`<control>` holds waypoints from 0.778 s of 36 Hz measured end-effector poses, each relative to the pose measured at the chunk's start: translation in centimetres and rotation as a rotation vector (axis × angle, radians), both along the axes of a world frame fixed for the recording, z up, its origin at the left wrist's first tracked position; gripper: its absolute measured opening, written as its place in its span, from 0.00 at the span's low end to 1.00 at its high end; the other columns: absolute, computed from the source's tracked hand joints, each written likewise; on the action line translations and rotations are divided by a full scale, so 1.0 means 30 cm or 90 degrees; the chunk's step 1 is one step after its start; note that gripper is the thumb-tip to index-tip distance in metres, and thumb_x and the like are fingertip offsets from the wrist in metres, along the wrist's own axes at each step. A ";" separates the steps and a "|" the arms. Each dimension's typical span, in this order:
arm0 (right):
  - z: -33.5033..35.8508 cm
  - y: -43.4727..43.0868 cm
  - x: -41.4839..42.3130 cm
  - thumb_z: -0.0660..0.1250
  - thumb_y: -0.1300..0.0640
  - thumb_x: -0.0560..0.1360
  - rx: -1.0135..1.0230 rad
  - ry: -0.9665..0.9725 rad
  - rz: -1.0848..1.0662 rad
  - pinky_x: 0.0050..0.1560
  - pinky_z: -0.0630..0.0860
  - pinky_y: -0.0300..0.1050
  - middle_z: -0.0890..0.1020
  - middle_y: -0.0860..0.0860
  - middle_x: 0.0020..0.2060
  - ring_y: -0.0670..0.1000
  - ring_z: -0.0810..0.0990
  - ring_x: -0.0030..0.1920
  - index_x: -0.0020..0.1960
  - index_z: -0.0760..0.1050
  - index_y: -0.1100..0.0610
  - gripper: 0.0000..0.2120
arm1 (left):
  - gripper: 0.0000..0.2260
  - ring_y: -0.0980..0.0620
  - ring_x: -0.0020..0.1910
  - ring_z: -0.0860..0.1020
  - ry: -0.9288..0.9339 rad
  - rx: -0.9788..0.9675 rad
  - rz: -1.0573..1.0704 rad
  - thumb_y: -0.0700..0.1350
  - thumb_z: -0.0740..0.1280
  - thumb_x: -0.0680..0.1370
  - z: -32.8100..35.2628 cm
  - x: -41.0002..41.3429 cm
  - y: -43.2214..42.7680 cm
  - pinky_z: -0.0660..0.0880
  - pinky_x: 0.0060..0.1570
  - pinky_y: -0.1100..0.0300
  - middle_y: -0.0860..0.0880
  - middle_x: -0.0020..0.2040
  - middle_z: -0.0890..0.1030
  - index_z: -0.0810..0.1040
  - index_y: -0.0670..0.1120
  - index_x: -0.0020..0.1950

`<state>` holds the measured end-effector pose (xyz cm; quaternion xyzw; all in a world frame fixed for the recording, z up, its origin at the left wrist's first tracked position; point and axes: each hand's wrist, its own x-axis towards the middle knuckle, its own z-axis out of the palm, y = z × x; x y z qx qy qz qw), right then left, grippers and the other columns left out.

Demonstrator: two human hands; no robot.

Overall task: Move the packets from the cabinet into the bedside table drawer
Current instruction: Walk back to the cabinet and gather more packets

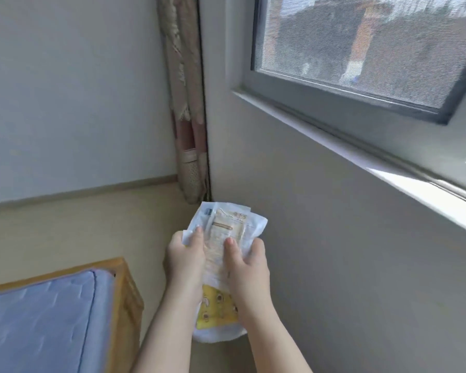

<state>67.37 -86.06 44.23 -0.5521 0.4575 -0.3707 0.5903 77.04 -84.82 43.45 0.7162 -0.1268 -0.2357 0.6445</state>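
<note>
Both of our hands hold the same thing. Our left hand (184,254) and our right hand (249,262) are curled round a small stack of packets (226,224), thumbs pressed on top, fingers hidden below.

The grey wall (334,238) is the biggest thing we see, to the right of the bed. The window (361,49) sits high in that wall, far up from the bed. The bed (127,292) is low on the left, a blue mattress (38,319) in a wooden frame. The curtain (186,103) hangs in the corner past the bed. The packets are in the air, just right of the bed's corner. The top one is see-through white, and one below shows yellow.

We see no cabinet and no bedside table, so we think this is the carrying step: the packets are out of the cabinet and not yet in the drawer. Next we need to turn and find the bedside table. If its drawer is shut, one hand must let go and pull it open while the other grips the stack tight, since slippery packets could slide apart.
</note>
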 end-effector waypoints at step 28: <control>0.005 -0.983 1.436 0.62 0.48 0.78 0.019 0.042 0.290 0.31 0.67 0.32 0.76 0.45 0.37 0.40 0.74 0.35 0.46 0.68 0.55 0.10 | 0.11 0.42 0.46 0.79 0.190 -0.032 0.164 0.44 0.64 0.76 0.037 1.383 -0.780 0.74 0.47 0.51 0.42 0.46 0.79 0.77 0.40 0.55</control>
